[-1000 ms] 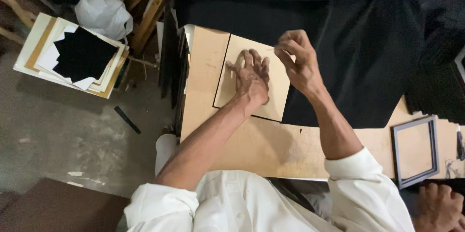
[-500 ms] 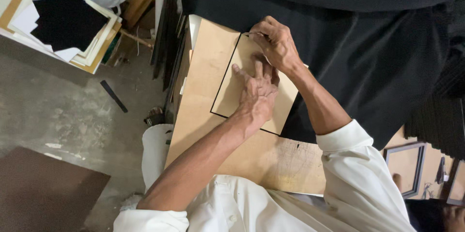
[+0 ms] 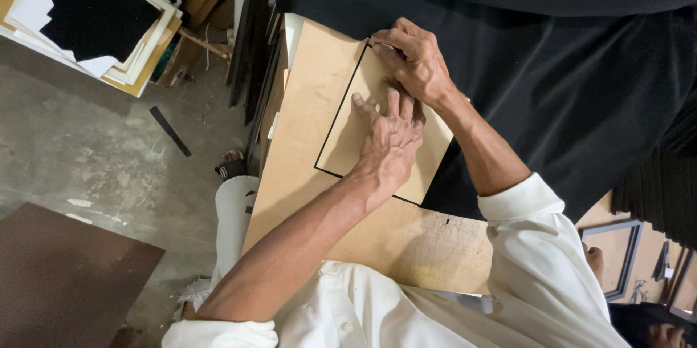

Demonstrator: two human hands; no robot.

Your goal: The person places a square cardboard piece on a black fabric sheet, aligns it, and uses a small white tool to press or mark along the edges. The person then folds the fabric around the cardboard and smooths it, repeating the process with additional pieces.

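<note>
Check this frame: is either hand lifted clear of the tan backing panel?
No: both the left hand and right hand press flat on the tan panel.

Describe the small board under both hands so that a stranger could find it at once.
Start at the large tan board lying in the middle, beside the black cloth. On it lies a smaller tan panel, with the left hand and right hand pressing on it. Unlike the big board, it has a thin dark outline along its edges.
</note>
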